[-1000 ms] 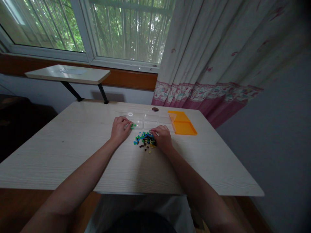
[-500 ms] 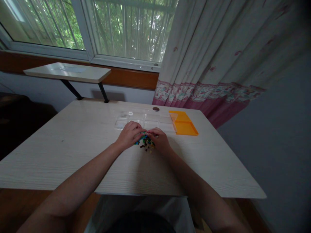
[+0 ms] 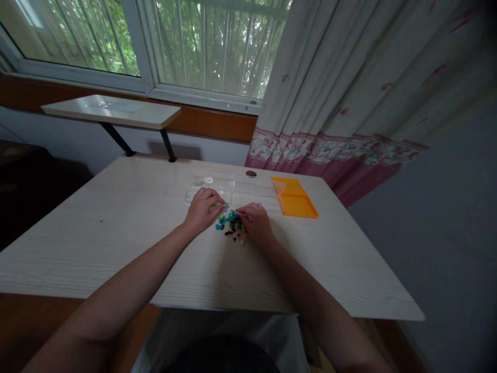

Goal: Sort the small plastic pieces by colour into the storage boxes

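Observation:
A small pile of tiny building bricks (image 3: pixel 232 221) in blue, green, black, brown and tan lies on the pale wooden table (image 3: pixel 186 274). My left hand (image 3: pixel 202 210) is just up and left of the pile, thumb and forefinger pinched on what looks like a small green brick (image 3: pixel 226 204). At the pile's right edge is my right hand (image 3: pixel 257 223). Its fingers are curled together against the bricks, and whatever is between the fingertips is too small to make out. Behind both hands lies a clear plastic compartment tray (image 3: pixel 244 187), partly hidden by my left hand.
An orange plastic tray (image 3: pixel 298 203) with a divider adjoins the clear tray's right end. A dark oval cable hole (image 3: pixel 251 174) sits near the back edge. At back left, a raised shelf (image 3: pixel 112 111) stands on black legs. A curtain (image 3: pixel 295 140) hangs behind the table.
My left hand has moved away from my right, up and to the left, pinching what looks like a small green brick. More of the pile now shows. My right hand has stayed beside it.

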Motion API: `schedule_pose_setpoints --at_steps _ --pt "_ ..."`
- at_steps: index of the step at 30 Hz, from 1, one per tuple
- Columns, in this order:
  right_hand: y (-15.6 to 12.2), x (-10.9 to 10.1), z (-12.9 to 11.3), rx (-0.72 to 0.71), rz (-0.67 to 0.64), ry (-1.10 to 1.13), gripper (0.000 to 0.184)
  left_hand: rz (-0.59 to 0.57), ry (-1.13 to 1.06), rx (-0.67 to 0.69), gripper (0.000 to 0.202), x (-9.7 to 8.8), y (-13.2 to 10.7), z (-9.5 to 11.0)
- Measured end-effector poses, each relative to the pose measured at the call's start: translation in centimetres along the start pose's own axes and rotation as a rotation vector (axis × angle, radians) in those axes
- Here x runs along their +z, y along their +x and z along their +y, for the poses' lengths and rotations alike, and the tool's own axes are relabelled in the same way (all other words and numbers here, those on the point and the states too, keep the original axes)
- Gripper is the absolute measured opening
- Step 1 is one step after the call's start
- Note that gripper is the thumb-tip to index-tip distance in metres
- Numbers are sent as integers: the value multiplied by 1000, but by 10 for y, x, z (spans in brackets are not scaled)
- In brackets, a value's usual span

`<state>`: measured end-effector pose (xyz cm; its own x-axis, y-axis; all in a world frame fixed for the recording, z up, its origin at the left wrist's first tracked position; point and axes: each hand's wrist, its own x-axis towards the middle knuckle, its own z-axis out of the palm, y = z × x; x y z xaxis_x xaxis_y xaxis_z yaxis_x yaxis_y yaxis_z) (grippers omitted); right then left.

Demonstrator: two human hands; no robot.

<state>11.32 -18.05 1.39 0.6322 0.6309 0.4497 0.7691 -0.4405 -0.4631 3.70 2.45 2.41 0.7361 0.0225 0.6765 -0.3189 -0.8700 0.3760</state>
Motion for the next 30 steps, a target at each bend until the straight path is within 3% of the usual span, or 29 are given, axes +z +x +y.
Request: schedule_pose_setpoints --at_steps 6,14,30 --pt "-2 4 -7 -54 -31 -170 11 25 24 -109 17 0 1 -7" --pt "-4 6 -28 -200 -124 -277 18 20 21 -112 16 4 1 -8" --pt "-4 2 -40 -252 -170 -493 11 14 2 -100 18 4 1 -7"
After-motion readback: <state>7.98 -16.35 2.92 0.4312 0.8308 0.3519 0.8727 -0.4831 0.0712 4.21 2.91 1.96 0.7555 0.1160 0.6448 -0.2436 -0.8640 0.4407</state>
